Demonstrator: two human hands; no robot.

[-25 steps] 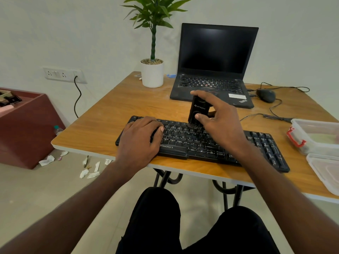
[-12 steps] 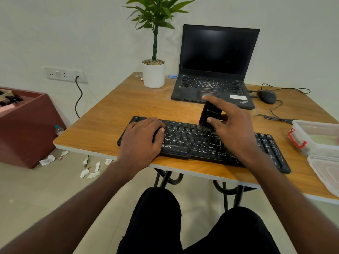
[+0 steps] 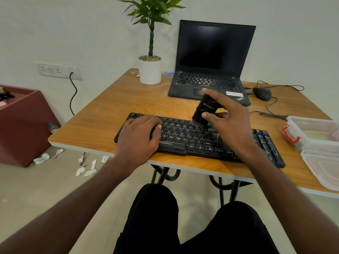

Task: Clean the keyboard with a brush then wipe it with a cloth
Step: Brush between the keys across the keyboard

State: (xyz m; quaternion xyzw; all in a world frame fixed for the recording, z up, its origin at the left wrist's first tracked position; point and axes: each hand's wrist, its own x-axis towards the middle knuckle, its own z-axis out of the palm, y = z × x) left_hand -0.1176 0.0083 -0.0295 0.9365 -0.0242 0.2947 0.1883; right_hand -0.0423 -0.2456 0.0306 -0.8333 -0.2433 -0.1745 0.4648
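A black keyboard (image 3: 192, 138) lies along the front edge of the wooden table (image 3: 113, 114). My left hand (image 3: 139, 136) rests on its left end, fingers curved over the keys. My right hand (image 3: 227, 121) pinches a black brush (image 3: 205, 109) between thumb and fingers. The brush is tilted, its top leaning to the right, and its bristles touch the upper key rows near the keyboard's middle. No cloth shows in this view.
An open black laptop (image 3: 211, 61) and a potted plant (image 3: 150, 70) stand at the back. A wired mouse (image 3: 262, 93) lies at the back right. Clear plastic containers (image 3: 311, 132) sit at the right edge. Paper scraps (image 3: 86, 169) litter the floor by a maroon box (image 3: 23, 121).
My right hand has swept the brush to the right along the upper key rows and tilted it more. My left hand has stayed on the keyboard's left end.
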